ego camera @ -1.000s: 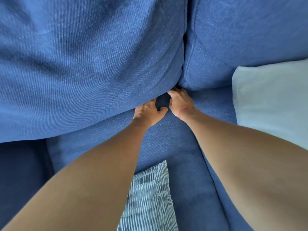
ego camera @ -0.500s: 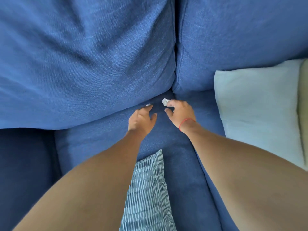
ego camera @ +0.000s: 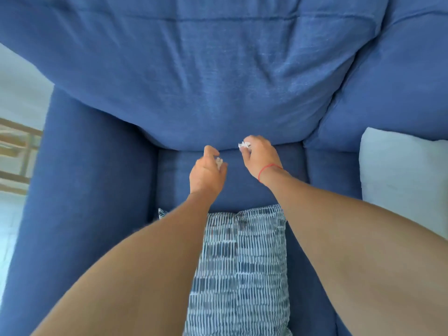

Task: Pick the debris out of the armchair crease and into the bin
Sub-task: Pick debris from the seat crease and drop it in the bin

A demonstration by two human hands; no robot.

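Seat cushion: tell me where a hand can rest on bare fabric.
A bare strip of seat cushion runs between the back cushion and the patterned pillow, below the left hand and right hand. The pillow crowds the front.

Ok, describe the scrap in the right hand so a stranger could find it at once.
Find the blue armchair, where back cushion meets seat. At that crease the right hand, wearing a red wrist thread, pinches a crumpled white scrap. A second scrap, in the left hand, sits lower.

Debris (ego camera: 244, 145) (both scraps) half behind fingers (ego camera: 259, 141)
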